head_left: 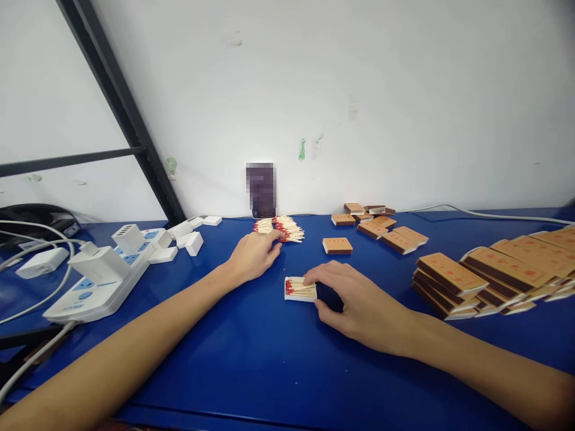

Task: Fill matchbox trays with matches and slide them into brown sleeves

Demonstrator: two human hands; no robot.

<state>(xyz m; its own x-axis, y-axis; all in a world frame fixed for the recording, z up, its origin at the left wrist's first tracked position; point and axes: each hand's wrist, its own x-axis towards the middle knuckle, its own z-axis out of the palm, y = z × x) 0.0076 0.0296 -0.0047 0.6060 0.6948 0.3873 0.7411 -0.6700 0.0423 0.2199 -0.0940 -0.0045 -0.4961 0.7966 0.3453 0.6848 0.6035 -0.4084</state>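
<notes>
My left hand (255,254) reaches to a pile of red-tipped matches (290,228) near the wall. Its fingertips touch the pile's near edge, the thumb sits a little apart below, and no match shows lifted in it. In the middle of the table lies a small white matchbox tray (300,298), with red-tipped matches in it, heads to the left. My right hand (354,299) holds the tray's right end, index finger over the far side and thumb at the near right corner. A closed matchbox (338,245) lies beyond this hand.
Stacked matchboxes (451,275) fill the right side, and several more (372,224) lie loose at the back. White empty trays (193,242) are scattered at back left beside a power strip (96,296) with chargers and cables. A dark phone-like object (263,188) leans on the wall.
</notes>
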